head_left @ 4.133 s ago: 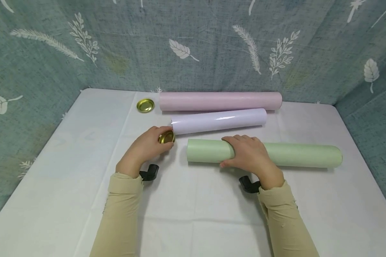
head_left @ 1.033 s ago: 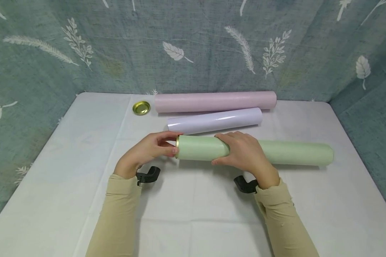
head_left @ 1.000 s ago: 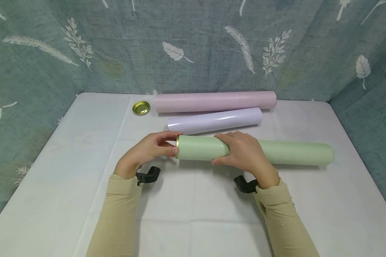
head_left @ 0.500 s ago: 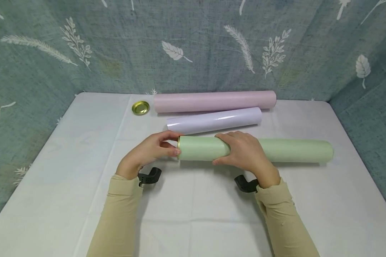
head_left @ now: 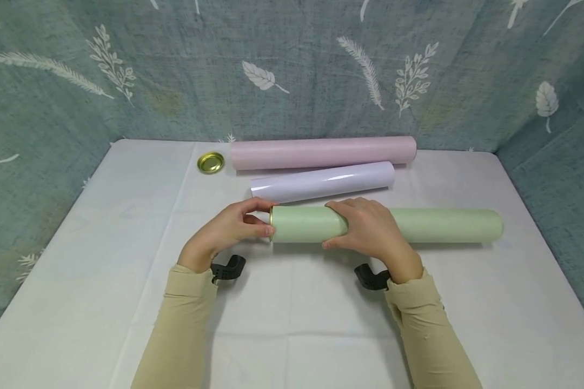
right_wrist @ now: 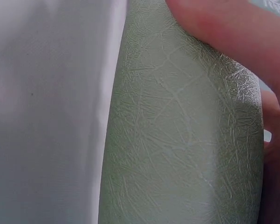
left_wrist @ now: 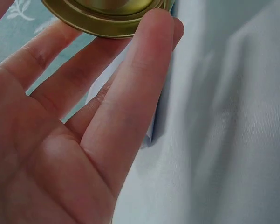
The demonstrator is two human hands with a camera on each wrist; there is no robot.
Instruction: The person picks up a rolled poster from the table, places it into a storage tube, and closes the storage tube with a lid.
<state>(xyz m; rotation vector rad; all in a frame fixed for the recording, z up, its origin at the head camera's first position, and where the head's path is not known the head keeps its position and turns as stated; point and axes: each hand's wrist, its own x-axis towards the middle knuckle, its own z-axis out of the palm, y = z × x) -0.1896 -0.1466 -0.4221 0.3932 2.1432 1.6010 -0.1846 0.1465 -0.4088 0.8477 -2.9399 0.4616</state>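
A long light-green cardboard tube (head_left: 448, 226) lies crosswise in the middle of the table. My right hand (head_left: 372, 229) grips it left of its middle, fingers over the far side and thumb on the near side. In the right wrist view the tube's creased paper surface (right_wrist: 177, 140) fills much of the frame. At the tube's left end my left hand (head_left: 229, 229) holds a gold metal lid by its edge, between thumb and fingers. Only a thin gold rim shows there in the head view. The left wrist view shows the lid's recessed outer face (left_wrist: 112, 7), cut off by the frame.
Behind the green tube lie a shiny pale-lilac roll (head_left: 321, 182) and a pink tube (head_left: 323, 153). A second gold lid (head_left: 210, 162) sits at the pink tube's left end. White cloth covers the table (head_left: 102, 259); a leaf-patterned curtain (head_left: 292, 70) hangs behind.
Since the oldest frame, my left hand has brought the gold lid to the green tube's left end, and the tube has shifted left. Over the last second, the gold rim showing there has become thinner.
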